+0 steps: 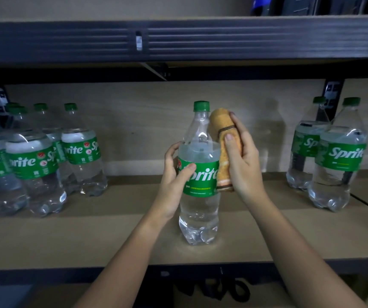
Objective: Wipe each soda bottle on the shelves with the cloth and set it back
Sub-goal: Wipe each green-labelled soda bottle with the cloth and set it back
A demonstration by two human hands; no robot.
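Fingers first: on our left hand (174,172) they curl around the green label of the clear plastic soda bottle with the green cap (199,174), the thumb lying across the front of the label and the other fingers going behind the bottle, so this hand grips it. On our right hand (243,156) the fingers and thumb close around the folded orange cloth with a brown stripe (222,150), and we hold it upright against the right side of the bottle, touching the shoulder and the label. Now from large to small. We see the wooden shelf board with a dark metal front edge (67,238), and above it a second dark metal shelf beam (223,38) that crosses the whole picture. The held bottle stands on the board, near the middle, a little toward the front edge, and it is upright. On the left side of the same board stands a group of clear soda bottles with green labels (34,161), close together and touching each other, several rows deep; how many are at the back we cannot tell. On the right side stand two more clear soda bottles with green labels (336,161), one just behind the other, well apart from the held bottle. Below the board, something dark with curved shapes (220,290) is visible, but it is too dim to say what it is.
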